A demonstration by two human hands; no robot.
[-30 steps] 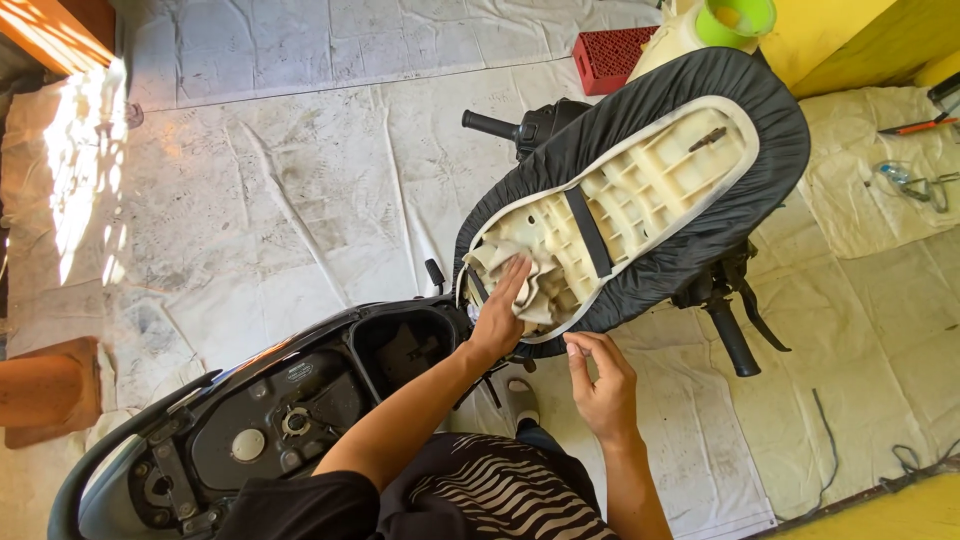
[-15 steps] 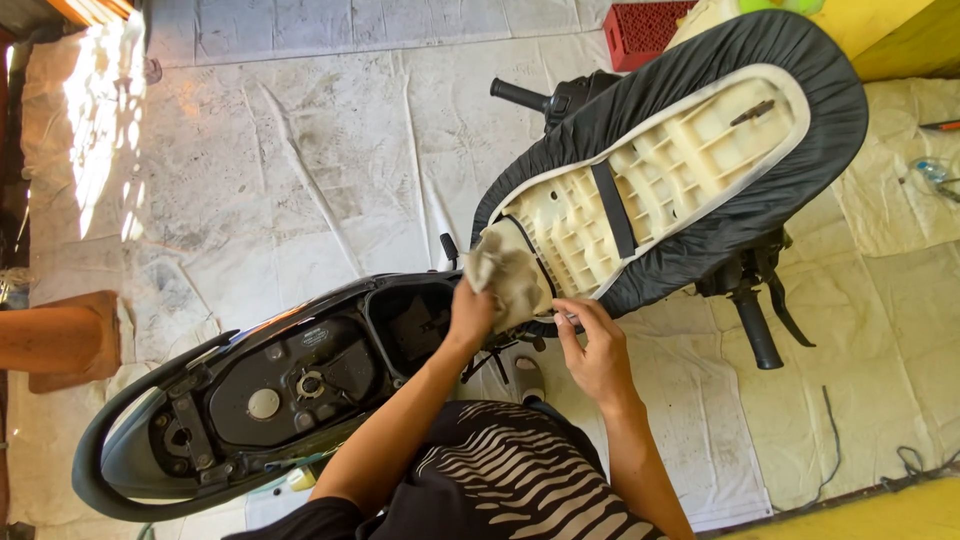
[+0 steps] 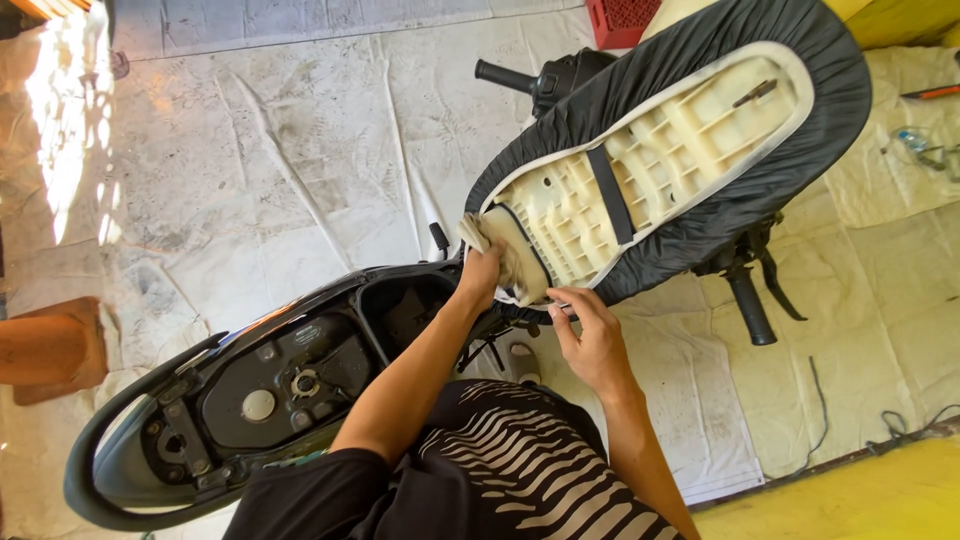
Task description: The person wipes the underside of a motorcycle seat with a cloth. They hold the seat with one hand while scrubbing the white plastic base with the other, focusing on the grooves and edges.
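Note:
A scooter seat stands flipped up, its cream ribbed underside facing me inside a black cover. My left hand presses a beige rag against the seat's lower end near the hinge. My right hand grips the seat's lower rim just to the right of it, fingers curled on the edge. Below the seat the scooter's open under-seat compartment and black body stretch to the lower left.
The scooter's handlebar grips stick out behind the seat. A red crate sits at the top, an orange-brown block at the left edge. Tools lie on the cloth at the right. Pale sheeting covers the floor.
My left hand has kept the rag on the seat's lower end, shifting it slightly along the edge. My right hand has come up from below and closed on the seat's rim.

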